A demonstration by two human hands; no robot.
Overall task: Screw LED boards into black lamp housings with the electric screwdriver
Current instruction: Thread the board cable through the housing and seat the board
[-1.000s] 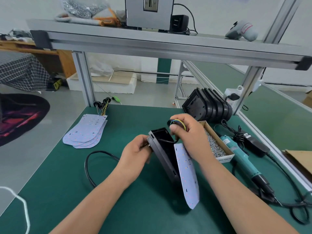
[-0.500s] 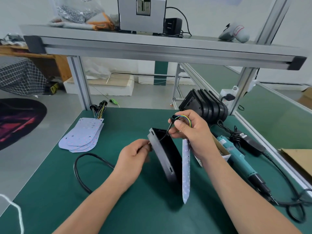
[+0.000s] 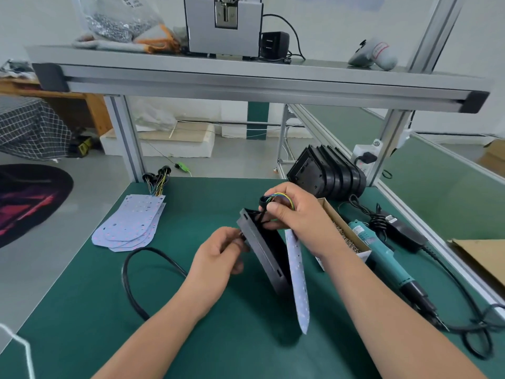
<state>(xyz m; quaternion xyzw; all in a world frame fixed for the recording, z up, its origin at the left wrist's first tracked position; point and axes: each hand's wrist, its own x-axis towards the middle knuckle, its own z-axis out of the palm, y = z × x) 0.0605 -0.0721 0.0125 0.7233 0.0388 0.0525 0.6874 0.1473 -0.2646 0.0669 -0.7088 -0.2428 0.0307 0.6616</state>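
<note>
A black lamp housing (image 3: 266,254) stands on edge in the middle of the green mat. My left hand (image 3: 220,254) grips its left side near the top. My right hand (image 3: 295,214) pinches a black grommet with coloured wires (image 3: 276,199) at the housing's top edge. A pale LED board (image 3: 297,280) hangs from those wires along the housing's right side, seen almost edge-on. The teal electric screwdriver (image 3: 382,258) lies on the mat to the right, untouched.
A stack of LED boards with wire bundles (image 3: 131,224) lies at the left. More black housings (image 3: 328,173) stand at the back right. A cardboard box of screws (image 3: 345,236) sits beside my right wrist. A black cable (image 3: 142,269) loops on the mat.
The LED board has turned from face-on to nearly edge-on beside the housing. My right hand rose slightly with the wires. My left hand keeps its hold.
</note>
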